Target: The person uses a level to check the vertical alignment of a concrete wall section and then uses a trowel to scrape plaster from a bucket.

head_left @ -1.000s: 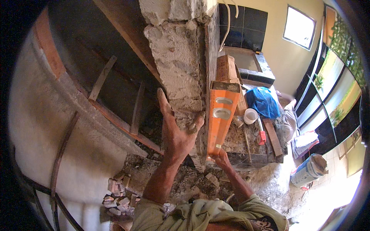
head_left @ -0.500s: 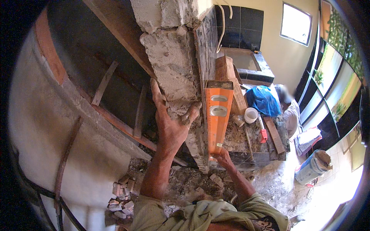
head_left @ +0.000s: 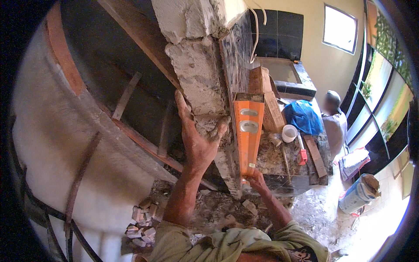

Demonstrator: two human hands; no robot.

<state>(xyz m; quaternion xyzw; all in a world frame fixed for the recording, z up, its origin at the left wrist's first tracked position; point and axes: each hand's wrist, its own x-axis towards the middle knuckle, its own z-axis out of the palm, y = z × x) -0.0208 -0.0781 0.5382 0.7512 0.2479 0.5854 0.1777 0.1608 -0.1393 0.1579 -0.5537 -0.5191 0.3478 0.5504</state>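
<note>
Against the dark tiled side of a rough block wall (head_left: 196,76) stands a long orange spirit level (head_left: 249,146) with silver-rimmed vial windows. My right hand (head_left: 256,180) grasps its lower end, fingers partly hidden behind it. Farther left, my left hand (head_left: 201,142) clasps the broken, mortar-covered wall end. The thumb lies on the right part of the wall end, and the fingers reach along its left edge. Between the hands runs the wall's narrow edge.
A dirty worktop (head_left: 273,159) holds a blue plastic bag (head_left: 304,117), a white cup (head_left: 289,133), a red-handled tool (head_left: 302,155) and wooden pieces. Another person (head_left: 336,131) is beyond it. Rubble (head_left: 142,225) lies on the floor; a sack-like container (head_left: 360,193) stands at right.
The view has shifted slightly, so the scene sits farther right. Both hands keep their hold on the wall and spirit level. The other person's head has risen a little.
</note>
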